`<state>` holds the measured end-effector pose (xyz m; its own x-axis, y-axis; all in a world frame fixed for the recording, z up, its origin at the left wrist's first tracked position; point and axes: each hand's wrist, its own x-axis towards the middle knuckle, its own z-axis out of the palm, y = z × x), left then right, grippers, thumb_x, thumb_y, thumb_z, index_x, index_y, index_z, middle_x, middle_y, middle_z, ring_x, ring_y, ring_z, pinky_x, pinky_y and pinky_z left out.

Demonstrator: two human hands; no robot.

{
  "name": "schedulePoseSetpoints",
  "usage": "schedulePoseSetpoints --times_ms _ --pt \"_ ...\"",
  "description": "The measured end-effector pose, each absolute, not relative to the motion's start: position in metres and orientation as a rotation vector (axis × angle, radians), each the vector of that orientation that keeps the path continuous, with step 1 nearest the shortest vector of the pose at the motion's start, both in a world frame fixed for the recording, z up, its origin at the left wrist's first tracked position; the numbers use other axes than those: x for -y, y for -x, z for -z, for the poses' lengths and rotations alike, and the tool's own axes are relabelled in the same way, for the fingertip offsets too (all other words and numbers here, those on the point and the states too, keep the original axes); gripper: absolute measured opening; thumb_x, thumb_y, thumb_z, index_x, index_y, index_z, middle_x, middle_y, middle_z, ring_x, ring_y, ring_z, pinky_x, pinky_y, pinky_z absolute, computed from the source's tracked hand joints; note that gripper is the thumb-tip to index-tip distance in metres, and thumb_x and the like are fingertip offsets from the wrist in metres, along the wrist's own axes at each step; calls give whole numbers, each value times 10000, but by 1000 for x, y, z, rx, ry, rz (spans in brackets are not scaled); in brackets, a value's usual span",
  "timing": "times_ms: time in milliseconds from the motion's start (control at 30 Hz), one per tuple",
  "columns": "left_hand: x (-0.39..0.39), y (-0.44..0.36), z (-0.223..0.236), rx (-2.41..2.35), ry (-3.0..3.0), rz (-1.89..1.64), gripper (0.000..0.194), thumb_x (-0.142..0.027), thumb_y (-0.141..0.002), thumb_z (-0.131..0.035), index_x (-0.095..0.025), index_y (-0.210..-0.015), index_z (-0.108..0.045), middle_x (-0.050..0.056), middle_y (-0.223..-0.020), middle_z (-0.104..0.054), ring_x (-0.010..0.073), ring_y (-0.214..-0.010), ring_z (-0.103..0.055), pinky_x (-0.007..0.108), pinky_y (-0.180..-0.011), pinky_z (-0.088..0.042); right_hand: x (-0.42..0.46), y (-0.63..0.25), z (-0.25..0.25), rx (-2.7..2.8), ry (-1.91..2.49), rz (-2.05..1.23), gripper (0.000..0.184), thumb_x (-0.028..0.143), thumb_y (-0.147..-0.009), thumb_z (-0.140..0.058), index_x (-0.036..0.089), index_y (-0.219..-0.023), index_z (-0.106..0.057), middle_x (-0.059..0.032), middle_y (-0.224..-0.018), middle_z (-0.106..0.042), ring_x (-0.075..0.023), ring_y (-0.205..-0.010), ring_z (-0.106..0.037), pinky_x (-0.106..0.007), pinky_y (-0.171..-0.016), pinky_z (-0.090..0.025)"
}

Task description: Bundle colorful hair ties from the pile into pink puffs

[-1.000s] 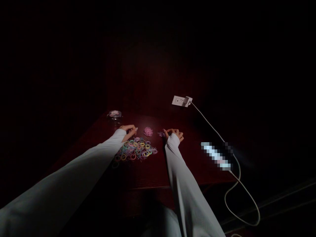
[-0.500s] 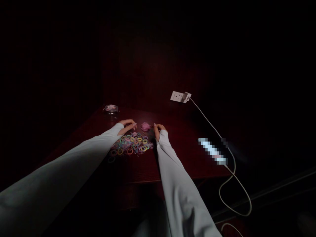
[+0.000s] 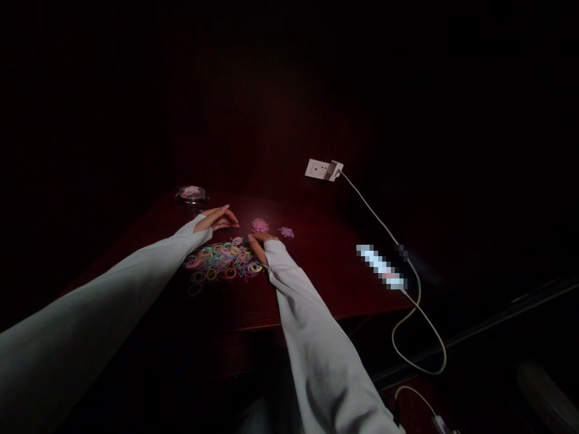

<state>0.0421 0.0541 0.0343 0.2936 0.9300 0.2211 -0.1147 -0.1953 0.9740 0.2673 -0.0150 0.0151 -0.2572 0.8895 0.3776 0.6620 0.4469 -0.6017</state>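
Observation:
A heap of small elastic hair bands (image 3: 221,258) in mixed colours lies on the dark red table. My right hand (image 3: 260,243) is at the heap's upper right edge, its thumb and finger together at the tips; what is between them is too small to tell. To the left, my left hand (image 3: 218,218) hovers just beyond the heap, fingers stretched and apart, with nothing in them. Past my right hand sits a small pile of pink bands (image 3: 259,225). A smaller pile of lilac bands (image 3: 286,232) lies to its right.
A round clear container (image 3: 192,193) stands at the table's far left. On the wall, a white socket (image 3: 319,170) holds a charger, whose white cable (image 3: 370,207) runs down at the right. A bright blurred-out device (image 3: 380,267) lies on the table's right side. The surroundings are very dark.
My right hand has moved left to the mixed heap, uncovering the lilac pile. My left hand has lifted slightly and turned, its fingers more spread. The whole view has shifted a little.

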Motion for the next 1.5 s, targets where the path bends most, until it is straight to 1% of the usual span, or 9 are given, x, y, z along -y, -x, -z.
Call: schedulePoseSetpoints --times_ms 167,333,500,700,900,1000,1133,1300,1500 --pt "-56 -46 -34 -855 -1373 -1172 521 -715 -744 -803 -207 -709 -691 71 -799 -776 248 -795 -762 375 -833 -605 20 -254 -14 2033 1156 -527 356 480 -1108 -547 312 -1256 -824 -16 -1249 -838 -193 -1180 -772 -298 -1066 -570" --pt "-52 -50 -38 -817 -1303 -1312 489 -670 -744 -796 -210 -725 -629 62 -819 -740 200 -756 -708 316 -764 -563 16 -261 -24 1948 1127 -423 314 364 -1100 -544 254 -1123 -837 -41 -1187 -835 -204 -1134 -752 -330 -1073 -545" --pt "-58 -44 -39 -897 -1291 -1452 405 -595 -738 -727 -238 -719 -536 44 -795 -657 175 -709 -602 302 -689 -484 30 -254 -37 2145 1097 -160 171 361 -988 -734 249 -1082 -824 -57 -1118 -818 -245 -1112 -693 -375 -1061 -504" --pt "-65 -36 -36 -1004 -1520 -1326 439 -676 -752 -646 -250 -717 -542 62 -799 -636 217 -718 -577 354 -679 -442 48 -228 -38 2465 1053 -110 386 473 -868 -891 309 -1210 -818 -33 -1228 -799 -263 -1156 -630 -363 -1004 -471" --pt "-60 -40 -39 -1019 -1563 -1280 356 -570 -809 -612 -240 -682 -582 62 -820 -682 198 -693 -598 342 -662 -470 30 -232 -20 2331 963 -158 146 391 -1011 -759 301 -1070 -857 -30 -1085 -801 -216 -1046 -631 -315 -935 -499" --pt "-52 -42 -43 -996 -1589 -1286 334 -520 -839 -609 -231 -671 -610 63 -812 -683 208 -713 -614 349 -704 -512 22 -236 -17 2252 978 -228 148 385 -1011 -758 288 -1029 -868 -35 -1035 -797 -210 -993 -642 -320 -930 -520" --pt "-38 -45 -50 -861 -1660 -1298 414 -621 -848 -605 -234 -701 -604 77 -860 -676 230 -803 -615 357 -747 -519 17 -240 -19 2077 1048 -260 168 392 -992 -779 259 -986 -883 -50 -993 -797 -218 -995 -669 -351 -955 -523" --pt "-34 -47 -53 -845 -1754 -1236 510 -734 -778 -598 -235 -681 -572 57 -778 -643 214 -722 -570 357 -715 -487 13 -242 -20 1952 1112 -315 175 412 -961 -802 263 -936 -892 -48 -924 -806 -225 -945 -706 -389 -1021 -522" --pt "-42 -49 -47 -790 -1816 -1188 479 -665 -819 -616 -219 -646 -630 48 -729 -678 188 -657 -588 334 -668 -489 11 -246 -15 1925 1175 -357 290 530 -987 -744 288 -941 -898 -55 -955 -834 -256 -991 -723 -406 -1010 -524"
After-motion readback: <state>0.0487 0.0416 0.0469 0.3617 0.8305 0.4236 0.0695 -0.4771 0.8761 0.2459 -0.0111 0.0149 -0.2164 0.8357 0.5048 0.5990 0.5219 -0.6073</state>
